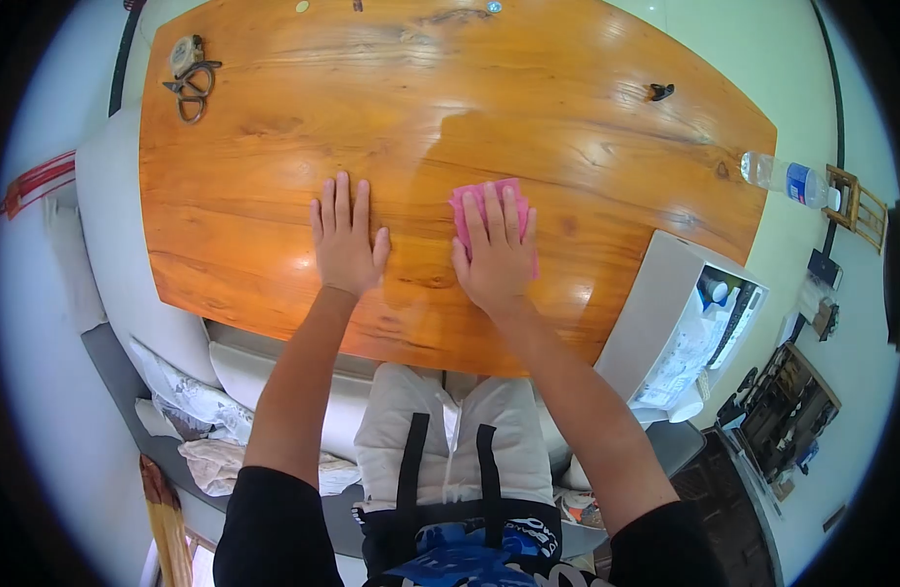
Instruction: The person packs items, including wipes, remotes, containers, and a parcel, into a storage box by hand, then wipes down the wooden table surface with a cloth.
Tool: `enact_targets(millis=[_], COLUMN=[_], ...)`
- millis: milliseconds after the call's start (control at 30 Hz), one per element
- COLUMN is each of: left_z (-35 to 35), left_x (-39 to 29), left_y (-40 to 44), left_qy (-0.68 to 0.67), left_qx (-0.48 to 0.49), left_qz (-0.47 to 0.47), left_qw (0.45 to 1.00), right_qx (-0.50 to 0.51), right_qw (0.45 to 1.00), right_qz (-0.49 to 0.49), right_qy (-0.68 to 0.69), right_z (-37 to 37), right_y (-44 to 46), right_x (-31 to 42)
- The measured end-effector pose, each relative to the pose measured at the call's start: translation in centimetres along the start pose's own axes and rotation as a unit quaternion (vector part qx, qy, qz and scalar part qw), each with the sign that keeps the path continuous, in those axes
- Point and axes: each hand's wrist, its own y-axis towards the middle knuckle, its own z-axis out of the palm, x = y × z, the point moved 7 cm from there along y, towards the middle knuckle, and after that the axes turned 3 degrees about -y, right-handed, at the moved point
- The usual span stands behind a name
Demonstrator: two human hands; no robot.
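Note:
My left hand (pixel 348 247) lies flat on the wooden table (pixel 274 127), fingers stretched out, with nothing under it that I can see. To its right, a pink cloth (pixel 467 196) is spread on the tabletop. Pressed flat over this cloth is my right hand (pixel 499 254), its fingers extended and slightly apart. The cloth shows past the fingertips and along both sides of the hand; the palm hides its middle.
Scissors (pixel 191 96) and a tape measure (pixel 185 56) lie at the far left. A small black object (pixel 660 92) and a plastic bottle (pixel 787 180) are on the right. Near the right edge stands a white box (pixel 638 303) with packets inside.

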Motion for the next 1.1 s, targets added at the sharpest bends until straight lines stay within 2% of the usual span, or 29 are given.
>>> enact_targets(millis=[367,567,667,833,933,1033,1100], left_z=[0.4,0.4,0.1,0.5,0.1,0.1,0.2], left_x=[0.3,0.3,-0.4,-0.2,-0.2,-0.2,-0.2], left_y=[-0.1,-0.3,-0.5,-0.3,-0.1,-0.7,-0.8], left_qy=[-0.049,-0.043,-0.014,-0.036,-0.038,-0.038,-0.040], left_qx=[-0.032,0.006,0.050,0.013,0.008,-0.004,-0.016], left_qz=[0.014,0.025,0.078,0.061,0.045,0.043,0.047], left_qw=[0.998,0.999,0.996,0.997,0.998,0.998,0.998], right_qx=[-0.028,-0.029,-0.039,-0.026,-0.082,-0.071,0.017], right_qw=[0.998,0.997,0.997,0.997,0.989,0.986,1.000], right_qz=[0.011,0.013,0.009,0.019,0.118,0.152,0.007], right_qy=[-0.055,-0.072,-0.068,-0.074,-0.041,-0.013,0.020], right_z=[-0.1,-0.4,-0.2,-0.5,-0.4,0.4,1.1], right_y=[0.1,-0.2,0.0,0.3,0.0,-1.6,-2.5], right_x=[0.0,0.2,0.1,0.3,0.7,4.5,5.0])
